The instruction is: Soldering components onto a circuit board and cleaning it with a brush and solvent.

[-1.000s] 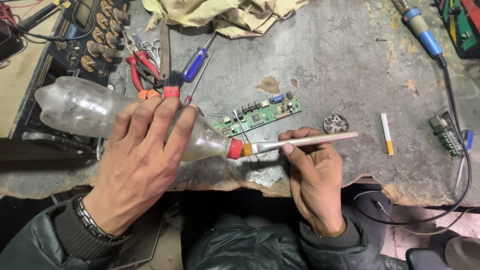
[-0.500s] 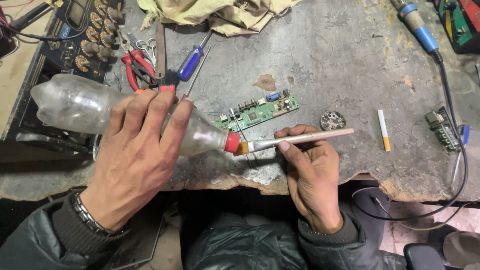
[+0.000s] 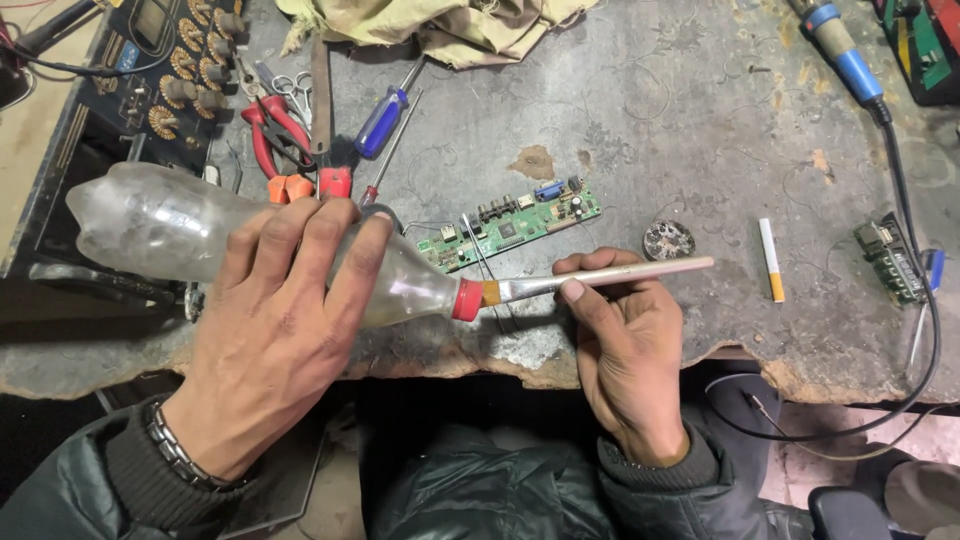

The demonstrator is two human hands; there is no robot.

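**Brush at the mouth of a tipped bottle**

The left hand (image 3: 275,320) is wrapped over a clear plastic bottle (image 3: 160,225), fingers spread across its body, holding it on its side just above the worktop (image 3: 680,120) with its red neck (image 3: 466,299) pointing right. The right hand (image 3: 625,345) pinches a slim paintbrush (image 3: 600,277) between thumb and fingers, bristle end right at the bottle's mouth. Just behind the brush lies a green circuit board (image 3: 515,225), flat on the worktop.

From where I stand, the risk is a spill: with the bottle lying level and its mouth open so near the board, a harder squeeze or a further tilt could run liquid over the front edge or onto the board. An overloaded brush could drip too. Red pliers (image 3: 280,135), a blue-handled screwdriver (image 3: 382,120) and a cigarette (image 3: 770,260) lie nearby.
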